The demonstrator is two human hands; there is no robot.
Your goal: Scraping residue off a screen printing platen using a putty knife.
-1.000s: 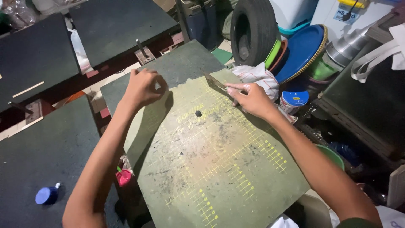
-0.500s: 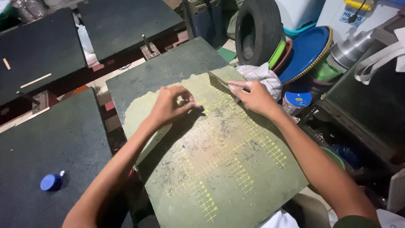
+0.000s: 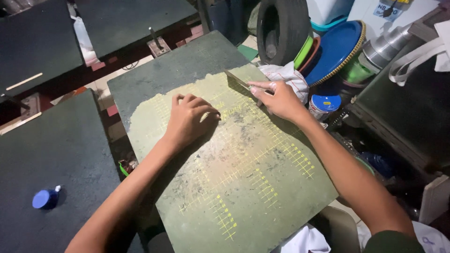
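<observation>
Two hands on worn green board [image 3: 243, 187]: left hand [image 3: 190, 119] flat, fingers curled, bracing; right hand [image 3: 276, 98] grips thin blade [image 3: 241, 82], scraping far edge. Next likely needs steady pressure.

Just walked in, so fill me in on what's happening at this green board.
A person leans over a worn green board marked with yellow grid lines. The left hand presses flat on its upper part, fingers curled. The right hand holds a thin flat blade against the board's far edge, beside a white cloth. A blue-lidded can stands just right of the board, and a small blue bottle lies on the dark table to the left.
</observation>
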